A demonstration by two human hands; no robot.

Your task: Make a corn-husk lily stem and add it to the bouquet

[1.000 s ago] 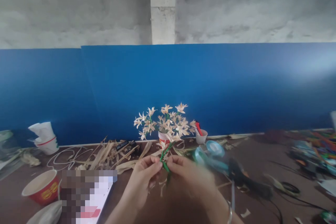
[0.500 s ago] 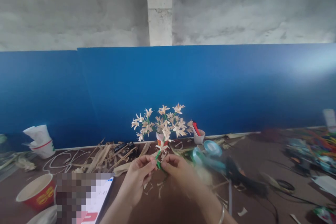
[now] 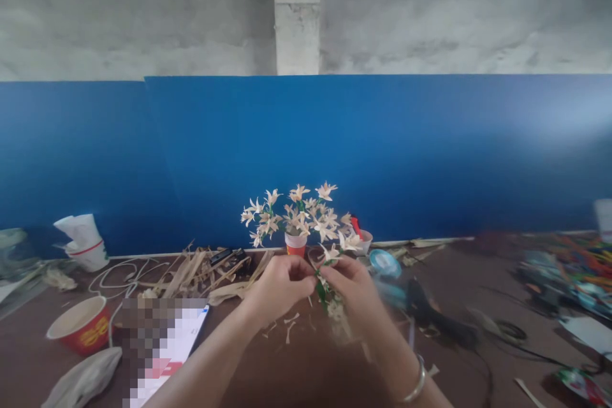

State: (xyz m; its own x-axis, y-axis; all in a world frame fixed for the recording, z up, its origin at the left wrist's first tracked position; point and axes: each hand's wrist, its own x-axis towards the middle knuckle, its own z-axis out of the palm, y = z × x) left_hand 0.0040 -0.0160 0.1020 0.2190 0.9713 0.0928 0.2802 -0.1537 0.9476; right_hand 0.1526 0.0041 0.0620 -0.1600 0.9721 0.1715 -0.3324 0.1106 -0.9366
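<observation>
My left hand (image 3: 285, 282) is closed in a pinch at the green-wrapped stem of an artificial lily spray. My right hand (image 3: 354, 288), a silver bangle on its wrist, pinches the same spray just to the right. Cream petals of the held flowers (image 3: 329, 254) show above my right fingers. A green strip (image 3: 321, 293) hangs below the fingertips; my fingers hide much of the stem. Behind my hands, a red-and-white paper cup (image 3: 296, 244) holds a bunch of similar cream flowers (image 3: 299, 223).
Dried husk strips (image 3: 191, 274) and a white cable (image 3: 115, 277) lie left of centre. A red paper bowl (image 3: 86, 330) and a phone (image 3: 179, 338) are nearer. To the right lie a blue tape roll (image 3: 385, 263), a dark tool and colourful bundles. A blue panel (image 3: 335, 140) rises behind.
The held flowers have swung right and now tilt over my right hand. My left hand has moved rightward and turned, its back now upward. The view has shifted slightly.
</observation>
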